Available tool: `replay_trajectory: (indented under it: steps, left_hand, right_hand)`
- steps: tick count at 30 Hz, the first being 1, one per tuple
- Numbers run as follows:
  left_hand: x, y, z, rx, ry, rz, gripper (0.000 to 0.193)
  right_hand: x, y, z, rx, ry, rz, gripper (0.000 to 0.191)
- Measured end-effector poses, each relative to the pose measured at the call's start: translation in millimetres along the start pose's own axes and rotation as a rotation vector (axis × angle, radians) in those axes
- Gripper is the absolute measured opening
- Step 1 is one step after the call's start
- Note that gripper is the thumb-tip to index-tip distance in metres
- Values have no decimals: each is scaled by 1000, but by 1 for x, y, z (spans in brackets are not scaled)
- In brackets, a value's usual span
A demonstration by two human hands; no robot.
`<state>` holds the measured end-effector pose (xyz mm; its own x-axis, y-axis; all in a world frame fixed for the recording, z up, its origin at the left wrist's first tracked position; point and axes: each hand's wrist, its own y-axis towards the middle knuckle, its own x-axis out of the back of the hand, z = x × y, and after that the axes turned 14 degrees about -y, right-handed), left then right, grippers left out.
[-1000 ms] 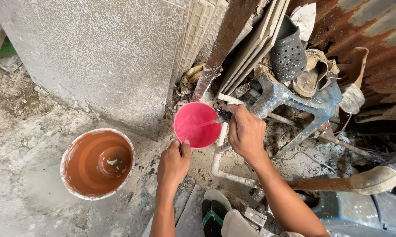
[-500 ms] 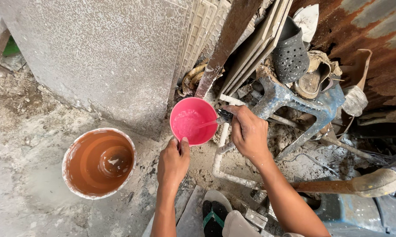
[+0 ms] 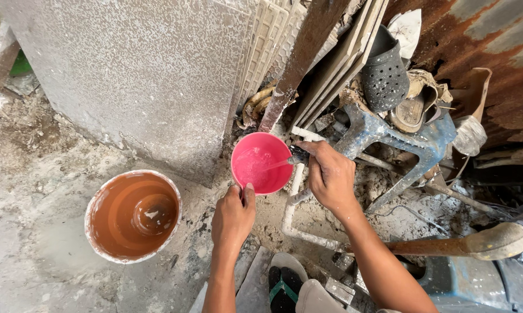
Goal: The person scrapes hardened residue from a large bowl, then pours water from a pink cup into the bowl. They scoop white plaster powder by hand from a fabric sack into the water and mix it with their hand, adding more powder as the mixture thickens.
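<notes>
Person stirring pale liquid in a small round pink plastic bowl [image 3: 261, 162] over a dusty concrete floor [image 3: 35, 168].

The left hand [image 3: 232, 215] pinches the bowl's near rim, thumb and fingertips closed on the edge, holding it tilted above the ground. The right hand [image 3: 330, 177] is closed firmly around the dark handle of a thin metal stirring tool [image 3: 282, 163], whose tip reaches into the whitish liquid inside the bowl. A round orange-brown plastic bucket [image 3: 133, 215] with a plaster-crusted rim stands on the floor left of the bowl, well apart from both hands. A bent white plastic pipe [image 3: 293, 206] lies just below the bowl. A large grey speckled stone slab [image 3: 128, 75] leans upright behind. A blue paint-stained plastic stool [image 3: 400, 139] stands to the right.
</notes>
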<state>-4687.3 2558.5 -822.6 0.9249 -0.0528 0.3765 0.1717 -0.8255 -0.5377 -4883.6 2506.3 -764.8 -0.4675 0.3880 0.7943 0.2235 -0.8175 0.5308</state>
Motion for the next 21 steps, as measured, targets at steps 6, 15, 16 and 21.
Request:
replay_trajectory:
  steps: [6, 15, 16, 21]
  left_hand:
    - [0, 0, 8, -89, 1, -49, 41]
    - [-2, -4, 6, -40, -9, -7, 39]
    - [-2, -5, 5, -51, 1, -16, 39]
    - [3, -11, 0, -85, -41, -11, 41]
  right_hand:
    - [1, 0, 0, -44, 10, 51, 33]
    - [4, -1, -5, -59, 123, 95, 30]
    - [5, -1, -7, -85, 146, 124, 31]
    - [4, -2, -14, -172, 209, 229, 30]
